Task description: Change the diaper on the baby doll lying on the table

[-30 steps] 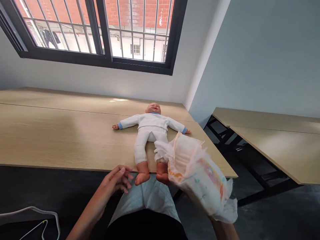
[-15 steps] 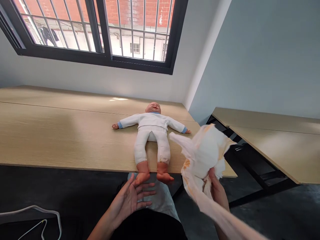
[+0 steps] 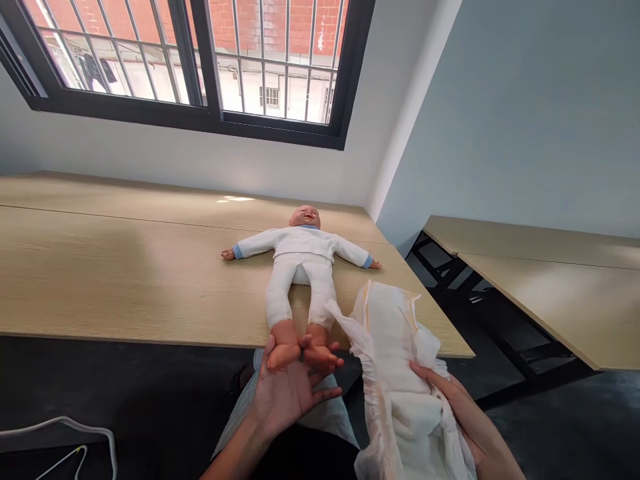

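A baby doll (image 3: 300, 267) in a white suit with blue cuffs lies on its back, arms spread, feet past the table's near edge. My left hand (image 3: 284, 393) reaches palm up beneath the doll's bare feet, thumb beside one foot and a finger between the two. Its other fingers come around behind the second foot, partly hidden. To the right, a white diaper (image 3: 393, 333) with yellowish edging and frilled sides hangs unfolded. My right hand (image 3: 450, 400) grips it by its side, thumb on top, the remaining fingers mostly hidden by the padding.
The light wooden table (image 3: 125, 280) stretches left under a barred window (image 3: 280, 67). Another table (image 3: 560, 280) with a dark frame stands at the right, across a gap. White tubing (image 3: 65, 421) shows at the lower left.
My left hand has moved up and right to the doll's feet, and the doll's legs have shifted slightly left. The diaper, crumpled before, now hangs opened out and lower in my right hand.
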`<action>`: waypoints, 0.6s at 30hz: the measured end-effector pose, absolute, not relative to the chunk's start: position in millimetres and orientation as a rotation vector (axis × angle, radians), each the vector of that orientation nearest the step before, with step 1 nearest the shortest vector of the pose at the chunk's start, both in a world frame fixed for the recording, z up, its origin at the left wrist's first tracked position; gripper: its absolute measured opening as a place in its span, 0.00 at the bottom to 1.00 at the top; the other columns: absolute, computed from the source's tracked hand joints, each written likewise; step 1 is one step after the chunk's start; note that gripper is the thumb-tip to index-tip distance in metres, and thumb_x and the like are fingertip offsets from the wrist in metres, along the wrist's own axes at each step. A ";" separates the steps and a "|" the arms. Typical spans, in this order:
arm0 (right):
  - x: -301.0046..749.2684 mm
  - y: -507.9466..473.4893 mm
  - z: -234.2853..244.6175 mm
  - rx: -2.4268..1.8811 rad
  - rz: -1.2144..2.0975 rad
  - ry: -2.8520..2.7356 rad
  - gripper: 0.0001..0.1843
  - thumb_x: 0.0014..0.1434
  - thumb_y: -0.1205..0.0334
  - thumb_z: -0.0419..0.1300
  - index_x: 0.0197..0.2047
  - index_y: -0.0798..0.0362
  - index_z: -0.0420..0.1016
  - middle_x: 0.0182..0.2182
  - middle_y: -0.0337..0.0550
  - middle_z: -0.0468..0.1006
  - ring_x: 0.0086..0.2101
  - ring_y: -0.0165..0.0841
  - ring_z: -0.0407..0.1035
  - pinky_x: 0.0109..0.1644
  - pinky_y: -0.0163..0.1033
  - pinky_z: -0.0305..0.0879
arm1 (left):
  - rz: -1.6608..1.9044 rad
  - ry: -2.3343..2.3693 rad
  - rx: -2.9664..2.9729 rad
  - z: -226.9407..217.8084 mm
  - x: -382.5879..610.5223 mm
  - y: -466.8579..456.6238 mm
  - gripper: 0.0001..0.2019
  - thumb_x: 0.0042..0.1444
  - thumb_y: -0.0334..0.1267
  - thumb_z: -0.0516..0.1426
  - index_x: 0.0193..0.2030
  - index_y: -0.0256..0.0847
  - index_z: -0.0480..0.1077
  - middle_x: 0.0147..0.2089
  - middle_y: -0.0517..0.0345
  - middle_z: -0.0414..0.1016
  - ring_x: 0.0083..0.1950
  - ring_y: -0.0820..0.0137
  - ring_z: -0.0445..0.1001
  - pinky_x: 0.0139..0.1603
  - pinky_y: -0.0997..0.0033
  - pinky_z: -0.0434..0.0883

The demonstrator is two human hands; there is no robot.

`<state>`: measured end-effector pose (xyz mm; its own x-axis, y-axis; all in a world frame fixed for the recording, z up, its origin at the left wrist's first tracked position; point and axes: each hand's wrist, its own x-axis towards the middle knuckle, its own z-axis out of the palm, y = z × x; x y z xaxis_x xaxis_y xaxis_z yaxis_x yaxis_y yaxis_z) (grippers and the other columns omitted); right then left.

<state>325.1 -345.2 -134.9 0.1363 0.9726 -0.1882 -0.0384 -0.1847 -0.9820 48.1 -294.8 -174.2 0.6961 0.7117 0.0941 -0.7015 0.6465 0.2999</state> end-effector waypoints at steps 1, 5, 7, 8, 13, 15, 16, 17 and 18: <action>326.9 -347.9 -131.9 -1.385 1.367 -0.904 0.16 0.59 0.48 0.60 0.43 0.49 0.82 0.34 0.49 0.82 0.35 0.48 0.78 0.38 0.48 0.78 | 0.810 0.013 0.340 -167.0 47.9 -292.5 0.25 0.56 0.63 0.54 0.48 0.47 0.75 0.62 0.47 0.70 0.60 0.53 0.70 0.57 0.48 0.64; 329.0 -351.6 -122.0 -1.253 1.875 -0.386 0.21 0.60 0.52 0.60 0.51 0.56 0.78 0.40 0.53 0.82 0.44 0.48 0.76 0.51 0.48 0.73 | 0.791 -0.076 0.423 -128.7 43.1 -276.9 0.21 0.59 0.58 0.56 0.48 0.44 0.76 0.58 0.42 0.73 0.57 0.51 0.72 0.54 0.50 0.67; 320.8 -348.7 -120.4 -1.131 2.031 -0.178 0.24 0.63 0.53 0.57 0.56 0.61 0.75 0.41 0.55 0.81 0.46 0.47 0.75 0.55 0.50 0.70 | 0.784 -0.114 0.451 -107.7 40.7 -265.5 0.20 0.58 0.57 0.57 0.47 0.43 0.76 0.57 0.41 0.74 0.56 0.53 0.73 0.53 0.52 0.68; 313.6 -346.5 -120.7 -1.083 2.083 -0.117 0.25 0.64 0.53 0.55 0.57 0.63 0.73 0.41 0.55 0.81 0.47 0.47 0.75 0.56 0.50 0.68 | 0.775 -0.125 0.462 -97.4 40.1 -259.4 0.20 0.58 0.56 0.58 0.47 0.43 0.76 0.57 0.42 0.74 0.55 0.53 0.73 0.54 0.54 0.68; 264.6 -327.4 -127.4 -1.074 2.210 -0.081 0.21 0.66 0.58 0.54 0.54 0.67 0.74 0.36 0.55 0.82 0.42 0.42 0.77 0.55 0.42 0.68 | 0.735 -0.125 0.540 -54.7 48.2 -231.7 0.20 0.62 0.55 0.53 0.43 0.39 0.75 0.54 0.42 0.75 0.55 0.54 0.74 0.56 0.54 0.66; 248.5 -313.0 -127.1 -1.105 2.183 -0.152 0.18 0.66 0.60 0.55 0.51 0.65 0.75 0.33 0.52 0.82 0.39 0.40 0.78 0.52 0.39 0.70 | 0.718 -0.120 0.565 -42.5 54.3 -223.6 0.22 0.63 0.55 0.50 0.42 0.37 0.73 0.54 0.40 0.75 0.55 0.53 0.74 0.55 0.54 0.67; 242.0 -304.1 -125.5 -1.107 2.153 -0.201 0.17 0.65 0.61 0.55 0.49 0.64 0.75 0.31 0.50 0.82 0.38 0.39 0.78 0.51 0.39 0.70 | 0.708 -0.115 0.571 -37.3 56.9 -220.0 0.23 0.63 0.56 0.49 0.43 0.36 0.72 0.53 0.39 0.74 0.55 0.53 0.73 0.54 0.54 0.67; 236.3 -294.3 -123.2 -1.101 2.123 -0.267 0.15 0.64 0.61 0.55 0.48 0.62 0.76 0.30 0.49 0.81 0.38 0.39 0.78 0.50 0.39 0.71 | 0.699 -0.112 0.574 -32.5 59.0 -216.5 0.24 0.63 0.56 0.48 0.43 0.36 0.72 0.53 0.39 0.74 0.55 0.53 0.73 0.54 0.54 0.67; 231.1 -284.0 -120.4 -1.088 2.085 -0.359 0.14 0.63 0.61 0.55 0.46 0.61 0.76 0.30 0.48 0.81 0.38 0.39 0.78 0.50 0.40 0.71 | 0.692 -0.112 0.575 -28.0 60.4 -213.1 0.24 0.63 0.57 0.48 0.43 0.36 0.71 0.53 0.39 0.74 0.54 0.53 0.73 0.54 0.54 0.67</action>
<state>231.1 -284.0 -120.4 -0.3627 0.7243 -0.5864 -0.4863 -0.6839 -0.5440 60.4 -213.1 -28.0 0.7706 0.5712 0.2828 -0.6312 0.6223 0.4630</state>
